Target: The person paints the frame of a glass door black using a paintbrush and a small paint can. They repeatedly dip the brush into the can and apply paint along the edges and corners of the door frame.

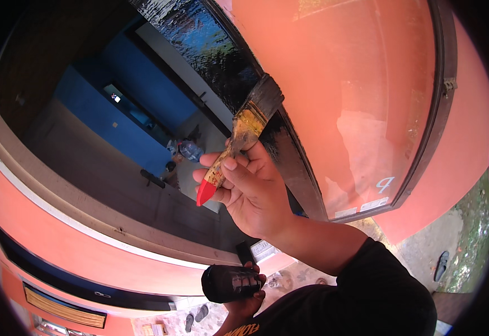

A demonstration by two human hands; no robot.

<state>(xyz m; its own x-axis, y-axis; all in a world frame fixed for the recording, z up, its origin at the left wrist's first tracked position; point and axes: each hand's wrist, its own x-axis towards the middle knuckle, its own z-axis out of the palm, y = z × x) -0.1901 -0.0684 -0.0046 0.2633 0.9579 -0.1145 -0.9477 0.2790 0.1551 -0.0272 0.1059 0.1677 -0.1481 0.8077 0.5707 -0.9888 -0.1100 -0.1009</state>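
My right hand (255,190) is closed around the wooden handle of a paintbrush (248,124). The handle has a red tip, the metal band is stained yellow and dark, and the bristles are dark. Those bristles lie at the edge of a dark brown window frame (297,165), which looks wet and glossy in places; I cannot tell whether they press on it. Lower down, my left hand (250,302) grips a dark container (230,283) from the side. What is inside the container is hidden.
A large glass pane (379,106) fills the frame at the right. Through an opening on the left show a room with a blue wall (93,106) and a clear plastic bottle (190,150). Salmon walls (116,255) surround it. Slippers (441,266) lie on the ground.
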